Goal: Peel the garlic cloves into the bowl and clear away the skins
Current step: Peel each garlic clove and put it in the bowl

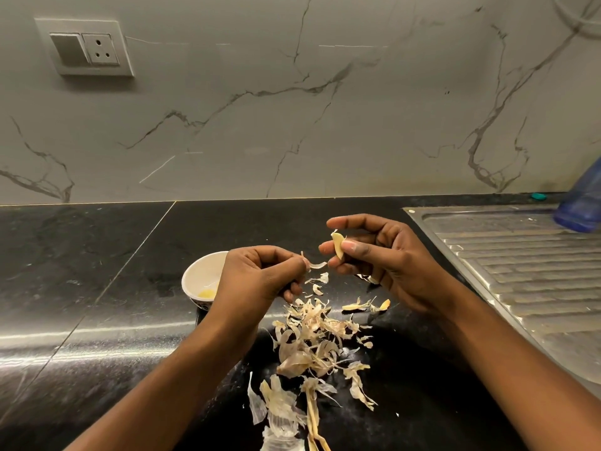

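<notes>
- Centre-right of frame: right hand (383,265) fingers (353,246) pinch a garlic clove (338,244), thumb in front, other fingertips behind. Index finger is arched above it; contact unclear.
- Clove looks mostly bare and pale yellow. Long axis near upright, leaning a bit left at the top.
- Just left of the clove: left hand (257,275), fingers curled, pinches a strip of skin (317,265). Strip points right toward the clove, free end just below it; can't tell if attached.
- Bowl (198,271) sits lower left of the clove, partly hidden behind the left hand. Something yellow lies in its bottom, probably peeled garlic.
- Key relation: the bowl is on the far side of the left hand from the clove. Left hand is nearer to it; the right would have to cross over or around.
- Skins (312,340) are heaped on the bench (97,271) below both hands, trailing to the bottom edge; not cleared yet.
- Right edge: sink drainboard (520,271), blue bottle (582,203).
</notes>
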Action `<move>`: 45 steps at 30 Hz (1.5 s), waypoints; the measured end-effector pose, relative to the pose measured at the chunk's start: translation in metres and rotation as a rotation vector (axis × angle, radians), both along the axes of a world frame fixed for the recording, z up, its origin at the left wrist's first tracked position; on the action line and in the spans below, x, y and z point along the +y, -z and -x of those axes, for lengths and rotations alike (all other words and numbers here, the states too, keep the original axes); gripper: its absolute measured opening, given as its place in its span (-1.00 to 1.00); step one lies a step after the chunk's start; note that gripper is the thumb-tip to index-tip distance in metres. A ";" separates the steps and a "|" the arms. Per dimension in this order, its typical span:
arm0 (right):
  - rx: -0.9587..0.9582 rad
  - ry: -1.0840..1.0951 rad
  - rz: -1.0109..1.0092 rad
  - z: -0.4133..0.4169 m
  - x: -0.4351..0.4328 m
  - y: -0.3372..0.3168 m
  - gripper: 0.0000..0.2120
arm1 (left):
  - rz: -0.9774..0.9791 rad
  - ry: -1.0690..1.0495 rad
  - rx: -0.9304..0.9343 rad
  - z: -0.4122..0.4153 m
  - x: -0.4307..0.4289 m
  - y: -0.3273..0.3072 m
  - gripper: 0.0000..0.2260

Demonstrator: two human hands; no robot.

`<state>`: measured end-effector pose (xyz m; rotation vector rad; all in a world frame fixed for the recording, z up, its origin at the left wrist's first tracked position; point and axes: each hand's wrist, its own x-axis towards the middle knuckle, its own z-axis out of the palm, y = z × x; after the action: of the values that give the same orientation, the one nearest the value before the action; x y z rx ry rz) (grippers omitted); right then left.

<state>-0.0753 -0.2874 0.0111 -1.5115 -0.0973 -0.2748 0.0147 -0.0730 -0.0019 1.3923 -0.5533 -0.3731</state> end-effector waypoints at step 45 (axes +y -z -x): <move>-0.092 -0.006 0.287 0.002 0.009 -0.001 -0.74 | -0.001 0.092 -0.046 0.010 -0.004 0.002 -0.85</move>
<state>-0.0775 -0.2780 0.0118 -1.7828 -0.2224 -0.3365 0.0050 -0.0772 -0.0041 1.3824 -0.6562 -0.4160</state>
